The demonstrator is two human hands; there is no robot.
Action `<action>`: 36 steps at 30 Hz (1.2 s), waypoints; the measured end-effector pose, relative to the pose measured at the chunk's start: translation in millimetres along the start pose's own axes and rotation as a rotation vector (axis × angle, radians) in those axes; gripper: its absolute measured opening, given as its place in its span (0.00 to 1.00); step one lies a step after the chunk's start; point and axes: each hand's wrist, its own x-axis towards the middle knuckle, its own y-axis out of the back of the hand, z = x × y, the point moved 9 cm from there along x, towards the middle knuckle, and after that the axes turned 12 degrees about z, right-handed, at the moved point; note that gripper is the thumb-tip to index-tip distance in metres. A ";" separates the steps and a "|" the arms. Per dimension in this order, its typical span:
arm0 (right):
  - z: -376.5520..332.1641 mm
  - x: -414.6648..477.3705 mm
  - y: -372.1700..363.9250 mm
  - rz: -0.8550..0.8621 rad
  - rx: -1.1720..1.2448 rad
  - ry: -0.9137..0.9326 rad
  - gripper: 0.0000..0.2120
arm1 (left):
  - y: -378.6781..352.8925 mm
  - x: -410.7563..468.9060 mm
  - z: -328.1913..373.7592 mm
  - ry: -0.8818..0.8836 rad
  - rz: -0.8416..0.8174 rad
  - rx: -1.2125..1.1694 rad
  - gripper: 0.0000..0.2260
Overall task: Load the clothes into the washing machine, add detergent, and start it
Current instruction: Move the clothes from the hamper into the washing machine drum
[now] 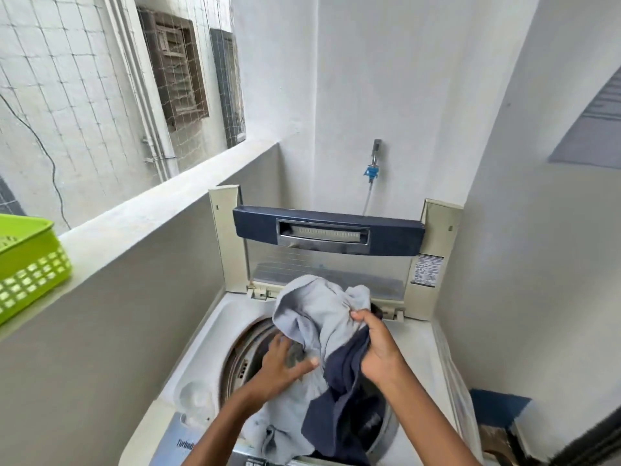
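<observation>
Gripping bunched clothes, right hand fisted above drum; left hand spread flat.

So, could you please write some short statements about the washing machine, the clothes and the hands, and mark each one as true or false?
1. The washing machine's lid is raised. True.
2. The right hand grips a bunch of light grey and dark navy clothes. True.
3. The green basket sits on top of the washing machine. False: it stands on the ledge at the left.
4. The left hand holds a detergent bottle. False: it rests open against the clothes over the drum.
5. A blue fitting hangs on the wall behind the machine. True.
</observation>
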 end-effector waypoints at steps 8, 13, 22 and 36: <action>-15.0 -5.6 8.7 -0.124 -0.008 0.014 0.17 | 20.7 14.9 6.3 0.179 0.188 -0.411 0.12; -53.0 8.0 47.2 0.162 -0.512 0.333 0.08 | 69.9 30.5 32.7 0.209 0.366 -0.500 0.09; -25.8 -1.5 -2.7 -0.175 -1.145 0.417 0.37 | 49.3 37.1 98.0 0.029 0.162 -0.254 0.10; -100.2 -14.0 -12.9 -0.056 -0.977 0.649 0.14 | 68.1 41.5 38.6 -0.151 -0.020 0.195 0.23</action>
